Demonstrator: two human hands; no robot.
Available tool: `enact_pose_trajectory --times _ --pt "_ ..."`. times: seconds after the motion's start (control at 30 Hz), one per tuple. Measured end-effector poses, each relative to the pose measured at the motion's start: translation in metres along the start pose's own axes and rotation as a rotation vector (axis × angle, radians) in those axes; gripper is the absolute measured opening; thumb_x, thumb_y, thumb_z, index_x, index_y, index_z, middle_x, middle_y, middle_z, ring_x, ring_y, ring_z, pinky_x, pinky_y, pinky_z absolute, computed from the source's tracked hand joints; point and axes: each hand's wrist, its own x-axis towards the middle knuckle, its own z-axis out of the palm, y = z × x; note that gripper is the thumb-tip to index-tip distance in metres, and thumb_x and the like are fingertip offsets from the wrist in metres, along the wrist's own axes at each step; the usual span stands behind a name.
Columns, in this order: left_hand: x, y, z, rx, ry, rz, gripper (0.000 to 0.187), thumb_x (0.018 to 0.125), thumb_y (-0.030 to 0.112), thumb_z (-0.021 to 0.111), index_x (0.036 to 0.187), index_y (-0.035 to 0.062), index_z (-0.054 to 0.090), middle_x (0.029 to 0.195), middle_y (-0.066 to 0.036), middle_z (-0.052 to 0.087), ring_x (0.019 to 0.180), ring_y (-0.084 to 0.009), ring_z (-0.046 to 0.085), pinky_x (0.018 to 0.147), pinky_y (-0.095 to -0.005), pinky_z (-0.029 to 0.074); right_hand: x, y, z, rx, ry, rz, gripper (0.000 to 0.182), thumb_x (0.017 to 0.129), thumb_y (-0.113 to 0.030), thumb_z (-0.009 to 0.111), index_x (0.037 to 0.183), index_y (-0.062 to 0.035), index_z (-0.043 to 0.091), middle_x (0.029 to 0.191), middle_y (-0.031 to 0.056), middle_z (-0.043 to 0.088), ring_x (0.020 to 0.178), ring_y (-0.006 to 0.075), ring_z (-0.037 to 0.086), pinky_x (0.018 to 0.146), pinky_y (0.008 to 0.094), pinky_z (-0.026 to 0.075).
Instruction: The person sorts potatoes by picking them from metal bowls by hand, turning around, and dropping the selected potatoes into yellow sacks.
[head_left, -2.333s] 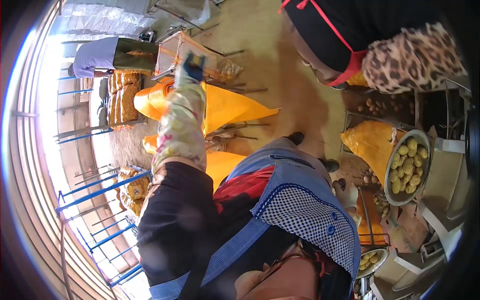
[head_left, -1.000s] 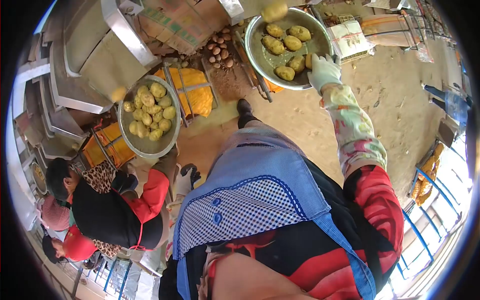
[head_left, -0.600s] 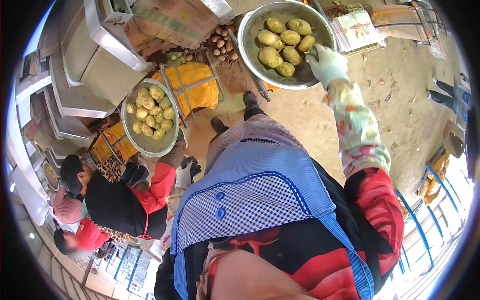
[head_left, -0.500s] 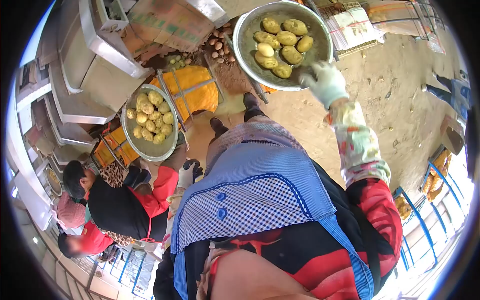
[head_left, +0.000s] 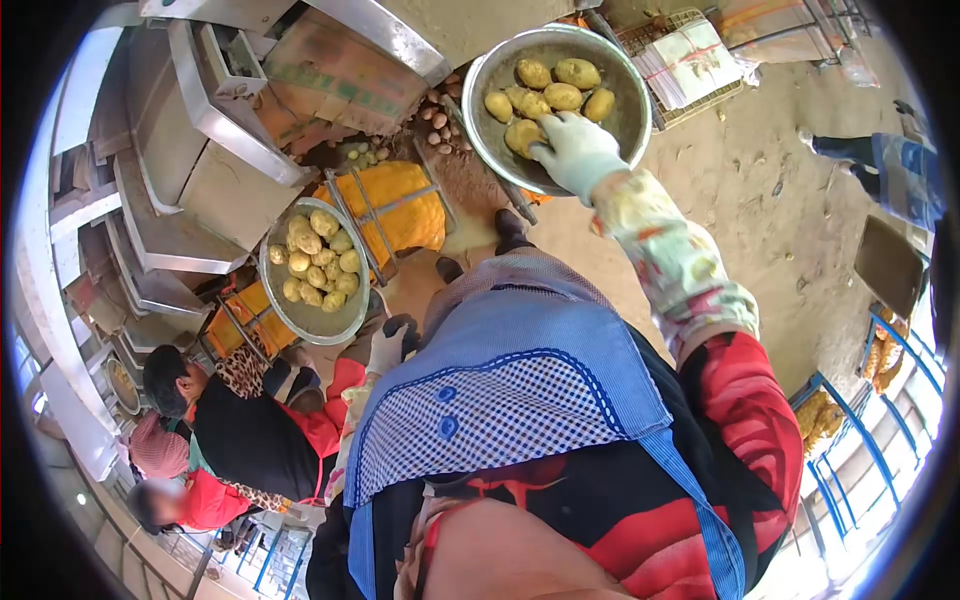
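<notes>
My right hand (head_left: 580, 158), in a white glove, reaches into a large metal basin (head_left: 640, 130) of potatoes (head_left: 563, 96). Its fingers curl down over a potato in the near part of the basin, which the glove mostly hides. Another large potato (head_left: 522, 138) lies right by the fingertips. Low at my left side is my left hand (head_left: 388, 348), gloved in white with dark finger parts. Its fingers are curled in, and what they hold, if anything, I cannot tell. A blue apron (head_left: 500, 330) covers my front.
To the left a second metal basin (head_left: 285, 305) holds many potatoes, above orange sacks (head_left: 395, 205) and metal stands. A person (head_left: 250, 430) is close on my left, another (head_left: 190, 500) beyond. Cardboard boxes (head_left: 340, 70) and small potatoes (head_left: 438, 122) lie ahead. Someone (head_left: 880, 160) stands at the far right.
My right hand has moved from the basin's right rim in over the potatoes, its fingers now curled down. My left hand stays low at my side. The view has shifted slightly.
</notes>
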Motion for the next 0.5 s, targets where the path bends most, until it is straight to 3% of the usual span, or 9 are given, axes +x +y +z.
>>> enact_pose_trajectory --times 0.1,0.17,0.27,0.4,0.43,0.5 --pt "-0.012 0.003 -0.003 0.192 -0.068 0.14 0.027 0.088 0.003 0.055 0.113 -0.0024 0.059 0.101 -0.013 0.065 0.084 -0.0211 0.066 0.075 -0.0296 0.053 0.038 -0.018 0.016 -0.017 0.082 -0.118 0.032 0.084 -0.027 0.056 0.11 -0.0091 0.057 0.111 0.0164 0.058 0.102 0.0345 0.059 0.085 0.0436 0.048" --pt "-0.021 0.022 0.005 0.115 -0.14 0.158 0.031 0.087 0.004 0.055 0.117 -0.0028 0.058 0.104 -0.012 0.065 0.091 -0.0175 0.064 0.081 -0.0277 0.05 0.071 -0.028 0.03 -0.038 0.053 -0.094 0.029 0.083 -0.022 0.056 0.109 -0.0093 0.058 0.113 0.0168 0.057 0.103 0.0342 0.059 0.085 0.0436 0.049" --pt "-0.022 0.036 0.014 0.164 -0.173 0.214 0.034 0.088 0.002 0.048 0.121 -0.0041 0.054 0.108 -0.014 0.064 0.101 -0.0201 0.062 0.09 -0.0292 0.047 0.095 -0.04 0.043 -0.116 -0.008 -0.022 0.028 0.081 -0.017 0.056 0.108 -0.0094 0.06 0.116 0.0179 0.055 0.105 0.0342 0.058 0.086 0.043 0.049" --pt "-0.015 0.059 0.028 -0.168 -0.285 0.23 0.036 0.09 0.002 0.048 0.126 -0.0028 0.05 0.111 -0.016 0.06 0.101 -0.0248 0.062 0.091 -0.0349 0.049 0.099 -0.045 0.035 -0.082 -0.07 0.065 0.028 0.078 -0.016 0.058 0.105 -0.0094 0.062 0.114 0.0183 0.056 0.104 0.0347 0.059 0.086 0.0422 0.049" --pt "-0.012 0.07 0.029 -0.02 -0.278 0.3 0.036 0.093 0.01 0.051 0.127 -0.0011 0.049 0.113 -0.017 0.059 0.102 -0.0279 0.061 0.091 -0.0407 0.05 0.09 -0.044 0.028 -0.001 -0.005 0.072 0.027 0.076 -0.018 0.06 0.101 -0.0085 0.062 0.108 0.0187 0.058 0.1 0.0351 0.06 0.084 0.0422 0.049" --pt "-0.013 0.104 0.042 -0.301 -0.383 0.224 0.039 0.094 0.018 0.05 0.129 0.0004 0.047 0.115 -0.017 0.058 0.104 -0.029 0.059 0.091 -0.043 0.049 0.063 -0.054 0.016 0.123 0.093 0.016 0.029 0.075 -0.02 0.06 0.101 -0.0074 0.062 0.103 0.018 0.058 0.093 0.0355 0.061 0.08 0.0421 0.05"
